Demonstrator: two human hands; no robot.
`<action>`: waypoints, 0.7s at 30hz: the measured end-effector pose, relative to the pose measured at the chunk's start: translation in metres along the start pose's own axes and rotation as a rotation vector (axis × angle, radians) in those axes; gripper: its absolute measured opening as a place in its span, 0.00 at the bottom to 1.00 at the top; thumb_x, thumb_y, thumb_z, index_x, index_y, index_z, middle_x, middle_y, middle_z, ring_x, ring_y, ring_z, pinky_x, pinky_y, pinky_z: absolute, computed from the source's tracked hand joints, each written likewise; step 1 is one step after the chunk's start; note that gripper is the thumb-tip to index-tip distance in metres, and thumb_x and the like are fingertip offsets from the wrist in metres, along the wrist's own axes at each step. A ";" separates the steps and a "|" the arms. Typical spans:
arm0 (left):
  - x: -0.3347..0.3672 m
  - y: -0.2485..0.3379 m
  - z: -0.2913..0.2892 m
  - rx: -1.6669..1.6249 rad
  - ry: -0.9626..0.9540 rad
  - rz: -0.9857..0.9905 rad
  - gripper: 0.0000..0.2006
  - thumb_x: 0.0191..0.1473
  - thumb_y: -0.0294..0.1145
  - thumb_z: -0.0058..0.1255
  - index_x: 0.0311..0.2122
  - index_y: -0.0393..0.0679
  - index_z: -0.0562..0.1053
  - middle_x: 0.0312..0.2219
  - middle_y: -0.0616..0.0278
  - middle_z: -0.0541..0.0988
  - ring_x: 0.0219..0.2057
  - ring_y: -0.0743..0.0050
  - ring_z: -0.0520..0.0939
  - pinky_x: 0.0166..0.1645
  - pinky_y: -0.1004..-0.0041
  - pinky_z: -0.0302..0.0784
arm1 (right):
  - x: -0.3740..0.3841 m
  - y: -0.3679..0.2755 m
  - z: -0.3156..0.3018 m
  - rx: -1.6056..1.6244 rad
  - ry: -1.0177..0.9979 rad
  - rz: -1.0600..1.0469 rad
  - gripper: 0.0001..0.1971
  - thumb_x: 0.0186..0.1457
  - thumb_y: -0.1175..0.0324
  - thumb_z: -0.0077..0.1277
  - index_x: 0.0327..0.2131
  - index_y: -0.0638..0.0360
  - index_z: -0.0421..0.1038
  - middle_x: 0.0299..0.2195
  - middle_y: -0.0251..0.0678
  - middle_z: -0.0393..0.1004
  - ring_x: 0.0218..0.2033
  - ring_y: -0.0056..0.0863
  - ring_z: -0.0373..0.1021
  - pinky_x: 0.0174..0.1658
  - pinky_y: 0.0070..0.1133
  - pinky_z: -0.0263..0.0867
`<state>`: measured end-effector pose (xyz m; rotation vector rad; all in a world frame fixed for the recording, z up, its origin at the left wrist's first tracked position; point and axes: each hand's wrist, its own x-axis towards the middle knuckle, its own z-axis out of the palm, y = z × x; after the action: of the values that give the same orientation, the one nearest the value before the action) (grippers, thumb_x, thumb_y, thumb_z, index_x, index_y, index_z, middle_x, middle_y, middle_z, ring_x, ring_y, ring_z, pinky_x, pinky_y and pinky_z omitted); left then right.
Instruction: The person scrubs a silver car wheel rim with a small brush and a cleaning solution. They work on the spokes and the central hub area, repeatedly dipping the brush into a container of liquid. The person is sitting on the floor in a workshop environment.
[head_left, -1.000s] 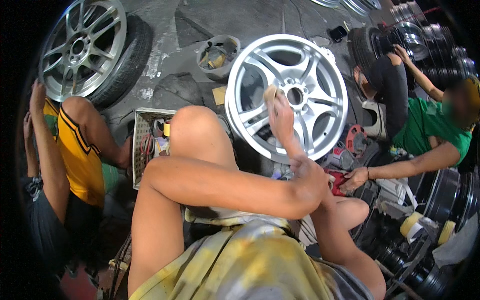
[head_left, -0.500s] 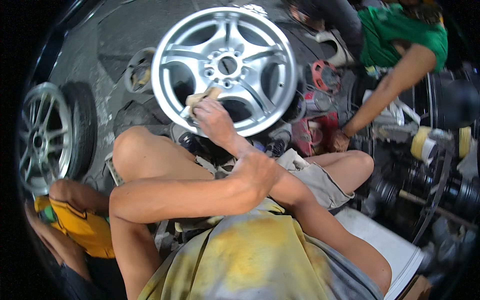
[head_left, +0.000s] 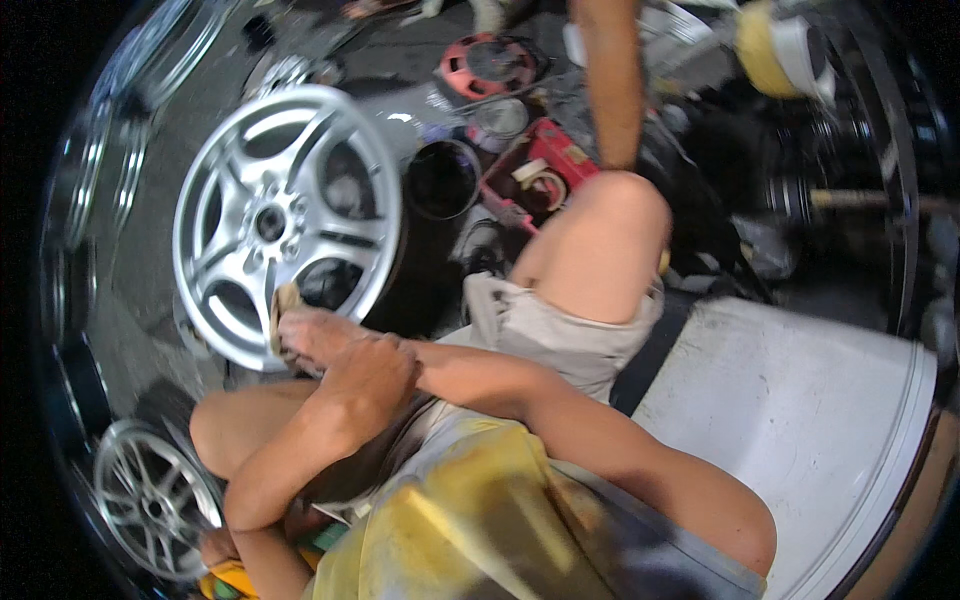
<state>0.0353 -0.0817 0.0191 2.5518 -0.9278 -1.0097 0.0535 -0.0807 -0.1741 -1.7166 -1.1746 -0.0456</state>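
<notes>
A large silver alloy wheel (head_left: 235, 238) stands in front of me at the left, tilted, its spoked face toward me. My right hand (head_left: 320, 338) is closed on a folded tan sheet (head_left: 286, 298), and presses it against a spoke near the wheel's lower rim. Whether the sheet is sandpaper or cloth I cannot make out. Round my right wrist, just behind the hand, wraps my left hand (head_left: 372, 378). Both forearms cross low over my lap, above the beige shorts.
Right of the wheel sit a dark round container (head_left: 443, 180), a red box (head_left: 540, 180) holding a ring-shaped roll, and a red slotted disc (head_left: 490, 68). Another person's arm (head_left: 612, 90) reaches down behind my knee. A white panel (head_left: 770, 400) lies right; another wheel (head_left: 150, 500) stands lower left.
The view has swung right, so the big wheel appears farther left. My right hand has moved the sheet from near the hub toward the rim; my left hand grips closer to the wrist.
</notes>
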 end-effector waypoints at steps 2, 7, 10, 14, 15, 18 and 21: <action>0.007 0.007 -0.012 -0.022 -0.043 -0.046 0.12 0.58 0.34 0.50 0.36 0.35 0.79 0.35 0.44 0.81 0.36 0.46 0.83 0.42 0.54 0.79 | 0.001 -0.003 0.023 0.023 0.049 0.044 0.13 0.42 0.67 0.60 0.32 0.60 0.73 0.37 0.39 0.70 0.41 0.38 0.67 0.48 0.29 0.66; 0.025 0.011 -0.011 -0.059 -0.036 -0.060 0.12 0.60 0.34 0.50 0.36 0.34 0.76 0.33 0.43 0.80 0.36 0.41 0.82 0.42 0.52 0.78 | -0.003 0.003 0.019 -0.112 0.075 0.023 0.13 0.44 0.64 0.58 0.33 0.59 0.73 0.38 0.37 0.70 0.44 0.35 0.67 0.48 0.28 0.65; 0.021 0.019 -0.013 -0.029 -0.037 -0.087 0.11 0.59 0.34 0.51 0.36 0.35 0.76 0.33 0.43 0.80 0.36 0.40 0.82 0.42 0.52 0.77 | 0.000 -0.002 0.011 -0.065 0.109 0.024 0.12 0.44 0.64 0.58 0.33 0.59 0.73 0.39 0.37 0.71 0.45 0.35 0.67 0.49 0.29 0.65; 0.016 0.013 -0.003 -0.053 0.032 -0.061 0.10 0.58 0.34 0.51 0.37 0.36 0.76 0.33 0.44 0.80 0.36 0.40 0.81 0.42 0.51 0.77 | -0.004 -0.003 0.011 -0.050 0.188 0.028 0.13 0.44 0.64 0.58 0.34 0.59 0.73 0.39 0.37 0.70 0.47 0.35 0.66 0.51 0.29 0.64; 0.014 0.013 -0.002 -0.067 0.045 -0.055 0.10 0.58 0.34 0.51 0.37 0.36 0.76 0.33 0.44 0.80 0.36 0.41 0.81 0.42 0.52 0.77 | -0.005 -0.005 0.009 -0.049 0.216 0.029 0.13 0.45 0.64 0.58 0.34 0.59 0.73 0.40 0.37 0.70 0.48 0.35 0.66 0.52 0.29 0.64; 0.011 0.010 0.001 -0.066 0.076 -0.036 0.10 0.58 0.34 0.51 0.37 0.36 0.76 0.33 0.44 0.79 0.37 0.41 0.81 0.43 0.52 0.76 | -0.003 -0.006 0.008 0.015 0.075 0.087 0.15 0.45 0.64 0.58 0.35 0.60 0.72 0.41 0.37 0.69 0.49 0.35 0.65 0.55 0.30 0.62; 0.014 0.009 -0.002 -0.042 0.024 -0.077 0.11 0.58 0.34 0.53 0.40 0.37 0.76 0.34 0.45 0.80 0.39 0.43 0.81 0.46 0.54 0.76 | -0.020 -0.008 0.020 -0.149 0.444 0.004 0.16 0.54 0.59 0.49 0.40 0.60 0.76 0.49 0.37 0.71 0.58 0.33 0.62 0.63 0.30 0.57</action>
<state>0.0403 -0.0972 0.0175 2.5771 -0.7986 -1.0062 0.0280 -0.0794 -0.1883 -1.7215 -0.8521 -0.4972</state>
